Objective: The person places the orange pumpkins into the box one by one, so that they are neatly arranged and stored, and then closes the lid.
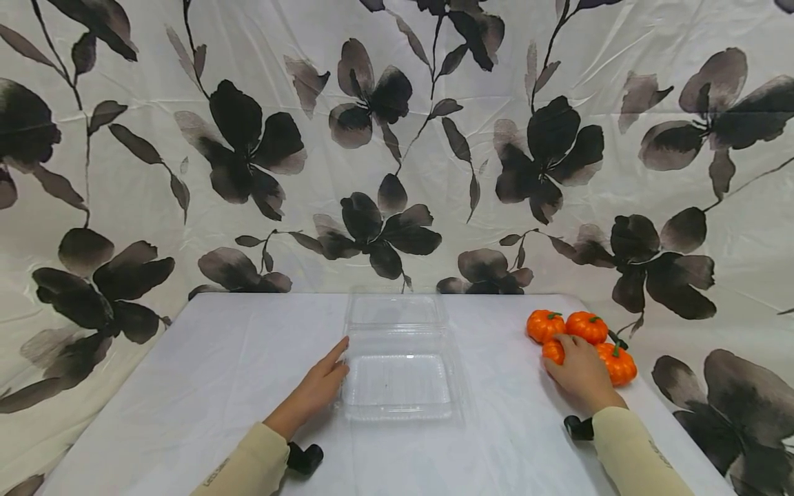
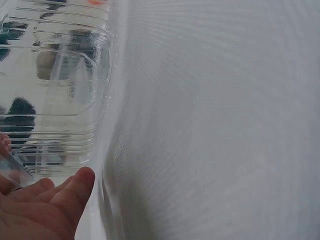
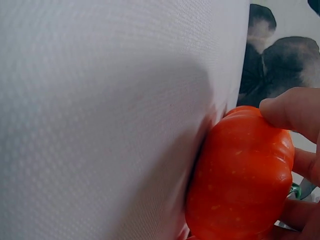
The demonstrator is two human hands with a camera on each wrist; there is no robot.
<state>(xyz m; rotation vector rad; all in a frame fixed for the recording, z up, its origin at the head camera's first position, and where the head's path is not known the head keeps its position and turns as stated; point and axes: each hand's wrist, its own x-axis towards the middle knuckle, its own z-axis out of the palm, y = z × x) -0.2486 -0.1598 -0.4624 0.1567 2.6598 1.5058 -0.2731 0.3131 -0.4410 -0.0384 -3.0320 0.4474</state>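
A clear plastic clamshell container (image 1: 397, 382) lies with its lid (image 1: 397, 310) folded back at the middle of the table. My left hand (image 1: 316, 386) rests against its left side, fingers fairly straight; in the left wrist view the left hand (image 2: 45, 210) is at the container's ridged edge (image 2: 55, 125). On the right, my right hand (image 1: 583, 368) grips a small orange toy pumpkin (image 1: 553, 352), its thumb and fingers around the ribbed pumpkin (image 3: 240, 175) in the right wrist view. The pumpkin appears to sit on the cloth.
More orange pumpkins with green stems cluster around the right hand: one at the back left (image 1: 545, 325), one behind (image 1: 586, 326) and one to the right (image 1: 617, 365). White cloth covers the table (image 1: 205, 386). A flower-printed sheet (image 1: 372, 158) hangs behind it.
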